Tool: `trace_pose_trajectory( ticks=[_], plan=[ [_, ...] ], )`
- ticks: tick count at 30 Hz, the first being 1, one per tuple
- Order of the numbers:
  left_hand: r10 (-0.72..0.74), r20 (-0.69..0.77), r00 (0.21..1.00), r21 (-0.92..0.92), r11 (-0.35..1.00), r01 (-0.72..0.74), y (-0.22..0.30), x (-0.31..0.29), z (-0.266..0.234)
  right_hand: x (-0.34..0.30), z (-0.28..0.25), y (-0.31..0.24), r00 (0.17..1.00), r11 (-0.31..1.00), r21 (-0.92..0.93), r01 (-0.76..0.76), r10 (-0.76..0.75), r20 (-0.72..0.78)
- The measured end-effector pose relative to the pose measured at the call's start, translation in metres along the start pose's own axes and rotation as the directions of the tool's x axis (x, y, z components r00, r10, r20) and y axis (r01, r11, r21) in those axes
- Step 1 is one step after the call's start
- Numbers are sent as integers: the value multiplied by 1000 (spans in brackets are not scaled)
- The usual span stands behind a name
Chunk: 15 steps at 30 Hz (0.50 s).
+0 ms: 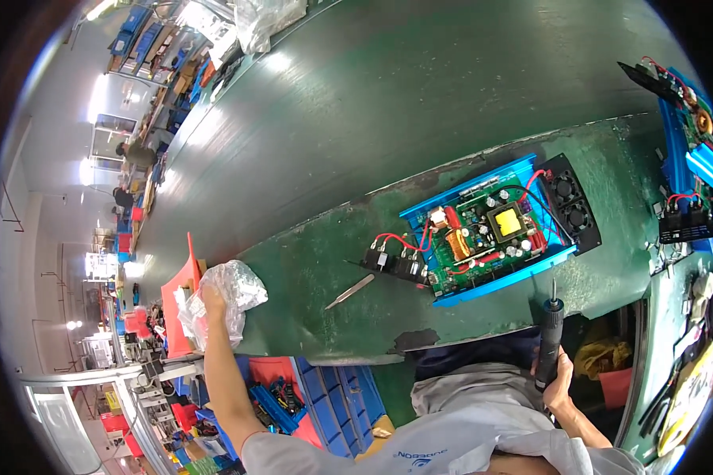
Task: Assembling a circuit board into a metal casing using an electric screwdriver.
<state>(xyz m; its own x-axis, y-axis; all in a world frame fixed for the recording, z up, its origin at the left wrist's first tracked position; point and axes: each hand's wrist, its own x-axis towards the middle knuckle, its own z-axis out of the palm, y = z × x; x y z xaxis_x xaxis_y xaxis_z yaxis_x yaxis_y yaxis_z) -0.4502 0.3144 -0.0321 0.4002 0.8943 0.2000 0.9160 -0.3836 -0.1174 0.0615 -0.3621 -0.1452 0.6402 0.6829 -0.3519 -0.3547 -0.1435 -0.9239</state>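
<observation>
Black screwdriver [550, 340] juts from the right hand [561, 383], bit [554, 289] outermost.

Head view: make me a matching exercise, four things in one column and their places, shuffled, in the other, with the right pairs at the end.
Things:
1. Screwdriver
2. Tweezers
3. Plastic bag
4. Fan panel

Places:
A. At the left hand
B. At the right end of the blue case
C. Gripped in the right hand
D. Lying on the green bench, apart from both hands, left of the blue case

Right pairs: 1-C, 2-D, 3-A, 4-B.
</observation>
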Motion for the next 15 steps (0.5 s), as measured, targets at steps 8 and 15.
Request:
trace_pose_trajectory(
  ticks=[8, 15],
  plan=[
    [-119, -152, 981, -77, 991, 108, -31, -9, -67, 2, 1, 2, 999, 998, 40, -42, 40, 36],
    [-140, 24, 990, 9, 990, 140, 84, -7, -103, -6, -1, 4, 996, 997, 45, -60, 63, -70]
  ],
)
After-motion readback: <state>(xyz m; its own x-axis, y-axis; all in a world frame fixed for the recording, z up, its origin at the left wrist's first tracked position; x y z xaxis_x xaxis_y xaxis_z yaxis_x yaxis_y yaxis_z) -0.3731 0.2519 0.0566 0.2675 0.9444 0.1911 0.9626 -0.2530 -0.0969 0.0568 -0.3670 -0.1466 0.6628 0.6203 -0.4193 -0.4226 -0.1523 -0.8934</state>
